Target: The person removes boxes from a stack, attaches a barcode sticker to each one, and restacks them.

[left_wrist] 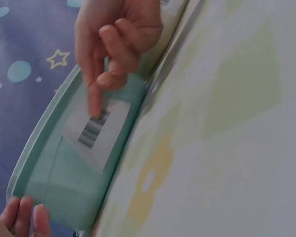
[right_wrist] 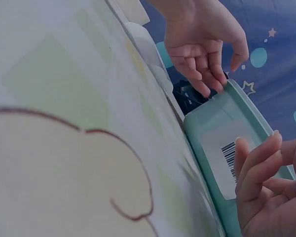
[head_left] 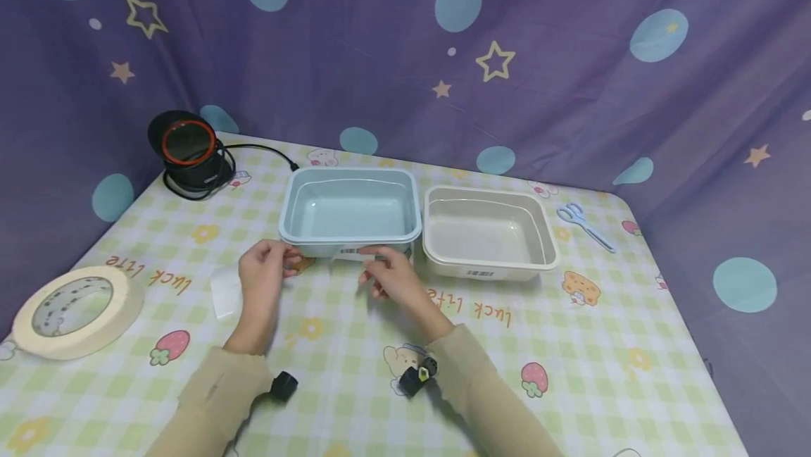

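Note:
A light blue plastic basin sits on the table, with a white barcode label on its front wall, tilted in the left wrist view. My right hand touches the label with an extended index finger, while its other fingers bend loosely around nothing. At the basin's left front corner, my left hand rests its fingertips against the wall under the rim, the thumb standing apart in the right wrist view. Right beside the blue basin stands a beige basin, which bears a barcode label on its front.
Just left of my left hand lies a piece of white paper. A large roll of masking tape is at the left edge. Behind it stands a black scanner-like device with a cable. Blue scissors lie right of the beige basin.

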